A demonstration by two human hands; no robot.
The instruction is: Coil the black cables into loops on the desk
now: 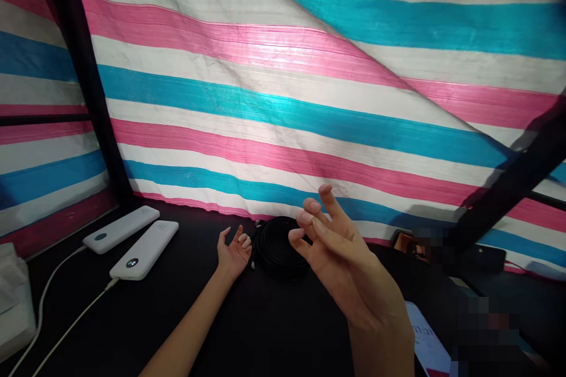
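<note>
Striped pink, white and teal tarp (283, 100) fills the back, black frame pole (84, 70) at left, dark bench (265, 330) under everything. Your right grip (340, 265) is the largest thing in view: raised off the bench, empty, wide, fingers spread and half curled. Your left grip (232, 253) sits low on the bench, narrower, fingers loosely curled, holding nothing. Coil of black cable (276, 247) lies flat near centre, just beside the left grip, with the right grip partly covering its right side in this view. Keep your fingers to the coil's sides so they don't block it, since black on black reads poorly. Two white power banks (132, 241) lie left of it, white cables (48, 306) trailing toward the near edge. Hidden: the coil's loops and cable ends are too dark to separate. Things at right of the bench are pixelated, can't make them out. Small white tips (253, 265) at the coil's left edge are too small to identify
</note>
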